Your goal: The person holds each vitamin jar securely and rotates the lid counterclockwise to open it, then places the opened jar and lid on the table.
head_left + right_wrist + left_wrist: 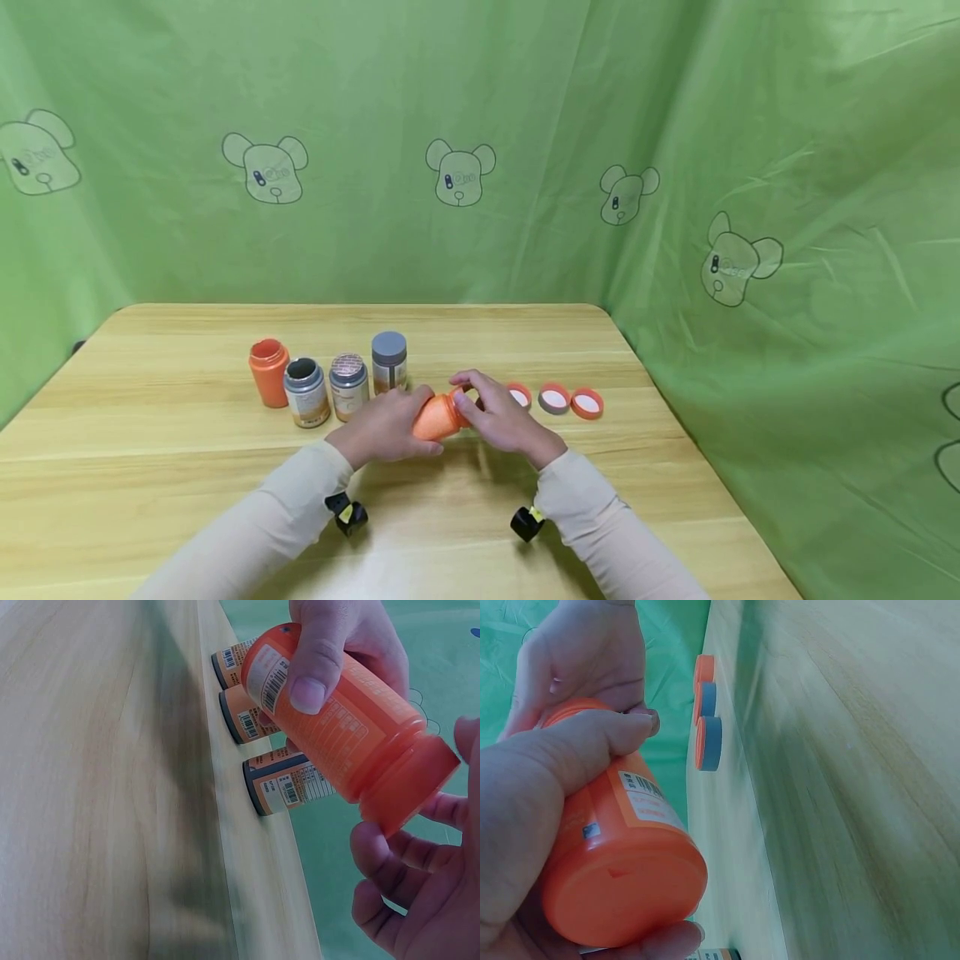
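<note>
We have table (97, 492) below, our left hand (384, 423) and right hand (504, 417) over it. Orange bottle (433, 420) tilts between them, left wrapped round its body. Four jars (306, 397) stand just beyond left hand. Right hand curls about bottle's cap (410, 782); three loose lids (555, 398) lie nearby.

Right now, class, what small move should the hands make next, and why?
Probably twist the orange cap with the right hand: its fingers are at the cap, the left hand holds the orange bottle, and three loose lids lie on the table.
</note>
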{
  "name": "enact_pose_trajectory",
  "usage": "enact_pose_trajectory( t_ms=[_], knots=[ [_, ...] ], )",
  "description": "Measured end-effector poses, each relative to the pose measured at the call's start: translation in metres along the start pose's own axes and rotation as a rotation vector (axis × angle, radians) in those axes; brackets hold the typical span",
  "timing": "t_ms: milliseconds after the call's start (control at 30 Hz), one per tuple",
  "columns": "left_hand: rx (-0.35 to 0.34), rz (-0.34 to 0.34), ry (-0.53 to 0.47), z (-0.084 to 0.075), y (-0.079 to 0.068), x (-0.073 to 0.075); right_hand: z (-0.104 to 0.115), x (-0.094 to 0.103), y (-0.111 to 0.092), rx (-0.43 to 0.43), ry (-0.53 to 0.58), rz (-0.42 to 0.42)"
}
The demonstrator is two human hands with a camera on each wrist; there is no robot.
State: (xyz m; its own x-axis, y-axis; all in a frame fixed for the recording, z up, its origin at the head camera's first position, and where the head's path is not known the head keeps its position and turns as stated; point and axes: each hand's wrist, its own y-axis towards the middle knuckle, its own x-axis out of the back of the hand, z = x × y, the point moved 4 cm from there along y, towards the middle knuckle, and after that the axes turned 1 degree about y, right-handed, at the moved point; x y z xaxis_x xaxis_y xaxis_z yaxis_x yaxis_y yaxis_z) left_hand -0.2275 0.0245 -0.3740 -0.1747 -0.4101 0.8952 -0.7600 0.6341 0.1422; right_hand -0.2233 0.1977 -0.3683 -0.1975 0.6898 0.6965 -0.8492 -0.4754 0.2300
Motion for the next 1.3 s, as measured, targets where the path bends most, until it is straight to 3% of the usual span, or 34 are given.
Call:
enact_pose_trajectory(
  t_ms=[567, 1300],
  knots=[
    [0.007, 0.006, -0.026, 0.0008, -0.0004, -0.0008, 0.0002, 0.0006, -0.0029, 0.0, 0.048, 0.034],
    [0.0, -0.001, -0.018, -0.0025, -0.0003, -0.0006, -0.0016, 0.0022, -0.0064, -0.024, 0.03, -0.006]
  ],
)
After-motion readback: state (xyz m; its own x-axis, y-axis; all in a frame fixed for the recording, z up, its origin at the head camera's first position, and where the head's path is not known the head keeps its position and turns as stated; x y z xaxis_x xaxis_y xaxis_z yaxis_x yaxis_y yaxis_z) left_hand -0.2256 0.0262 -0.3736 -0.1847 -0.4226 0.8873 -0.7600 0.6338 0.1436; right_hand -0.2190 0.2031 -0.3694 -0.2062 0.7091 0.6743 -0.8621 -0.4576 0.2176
